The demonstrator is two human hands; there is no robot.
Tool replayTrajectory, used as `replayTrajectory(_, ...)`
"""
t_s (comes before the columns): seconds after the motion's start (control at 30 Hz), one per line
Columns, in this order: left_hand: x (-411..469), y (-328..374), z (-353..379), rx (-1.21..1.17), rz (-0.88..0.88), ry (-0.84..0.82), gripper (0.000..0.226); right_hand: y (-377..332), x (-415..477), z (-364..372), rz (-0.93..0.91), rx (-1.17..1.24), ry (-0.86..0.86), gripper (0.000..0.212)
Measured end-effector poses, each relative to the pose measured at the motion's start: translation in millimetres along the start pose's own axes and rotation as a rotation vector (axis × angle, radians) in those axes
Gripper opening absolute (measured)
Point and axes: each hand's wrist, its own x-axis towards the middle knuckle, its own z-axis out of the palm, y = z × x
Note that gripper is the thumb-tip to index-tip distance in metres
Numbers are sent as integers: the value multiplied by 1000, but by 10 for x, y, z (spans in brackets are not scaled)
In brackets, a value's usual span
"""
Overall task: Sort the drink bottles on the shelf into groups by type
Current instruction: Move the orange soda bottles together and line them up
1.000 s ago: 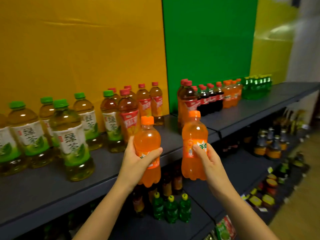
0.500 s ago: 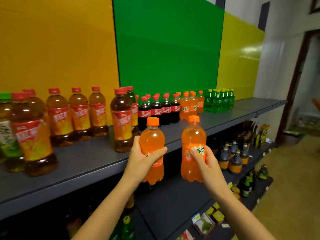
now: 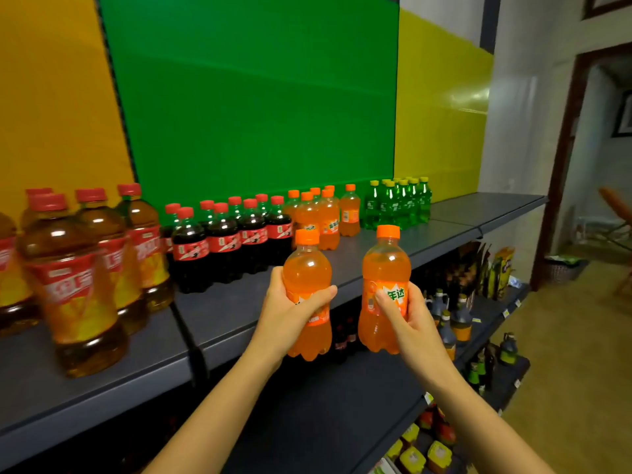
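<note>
My left hand (image 3: 285, 311) grips a small orange soda bottle (image 3: 307, 268) upright, in front of the top shelf's edge. My right hand (image 3: 407, 313) grips a second orange soda bottle (image 3: 384, 265), just to its right. On the grey top shelf (image 3: 441, 234) stand grouped bottles: large red-capped tea bottles (image 3: 78, 282) at the left, dark cola bottles (image 3: 222, 244), several orange soda bottles (image 3: 325, 213) behind my left bottle, and green soda bottles (image 3: 398, 203) further right.
Bare shelf surface runs to the right of the green bottles, up to the shelf's end. Lower shelves (image 3: 478, 323) carry dark sauce bottles and packets. A doorway (image 3: 595, 172) and tan floor lie at the right.
The view has swung right along the shelf: the green-capped tea bottles left the frame and the cola, orange and green groups came closer. Both hands carried their orange bottles along.
</note>
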Motion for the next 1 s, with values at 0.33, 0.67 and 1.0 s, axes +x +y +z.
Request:
replayTrajectory(0.33,1402,-330,768,8,99,-12,42,453,1537,-535,-72,6,-6,61)
replayTrajectory(0.67,2305,-716,1359,128,117,38,51,896,2640,-854,-82,13,-125,55)
replayTrajectory(1.0,2973,-1071,1799,242,79,289,62,1348,3706,-973,-87,54,-399,51)
